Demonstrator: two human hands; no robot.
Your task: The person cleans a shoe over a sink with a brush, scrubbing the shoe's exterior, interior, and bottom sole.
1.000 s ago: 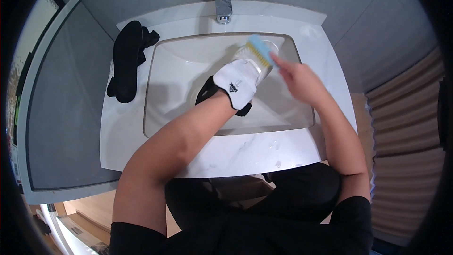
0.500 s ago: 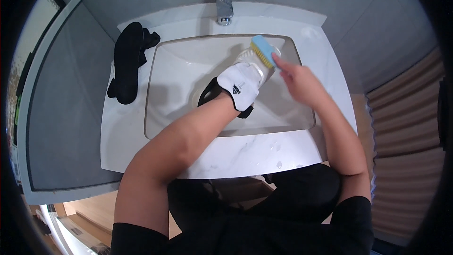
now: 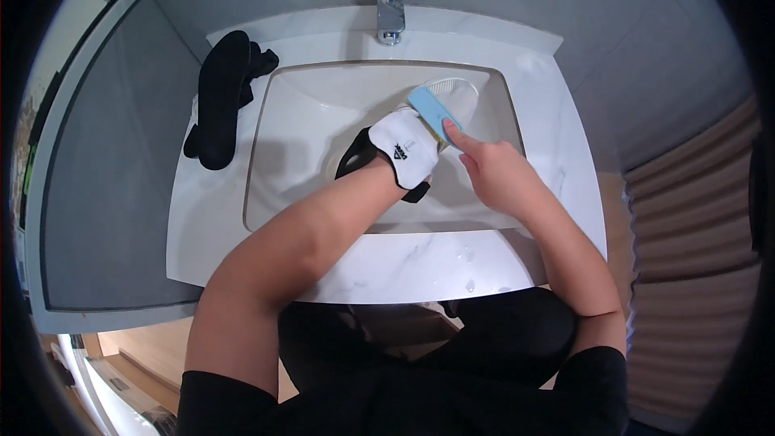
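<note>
A white shoe (image 3: 460, 95) with a black-lined collar lies slantwise in the sink, its ribbed toe toward the far right. My left hand (image 3: 386, 171) reaches into the shoe's opening under the white tongue (image 3: 410, 149); its fingers are hidden inside. Over the shoe's upper, just beyond the tongue, is a light blue scrub brush (image 3: 432, 111) with yellow bristles facing down. My right hand (image 3: 499, 173) grips the brush at its near end, the index finger stretched along its back.
The white rectangular sink basin (image 3: 303, 93) is set in a marble-patterned counter (image 3: 404, 266). A chrome faucet (image 3: 391, 12) rises behind it. Black insoles (image 3: 222, 101) and dark crumpled fabric lie on the left of the counter. A brown curtain (image 3: 694, 250) hangs at right.
The brush has moved from the shoe's far right side nearer to the tongue, its blue back now turned upward. My right hand has come nearer with it. My left hand stays in the shoe.
</note>
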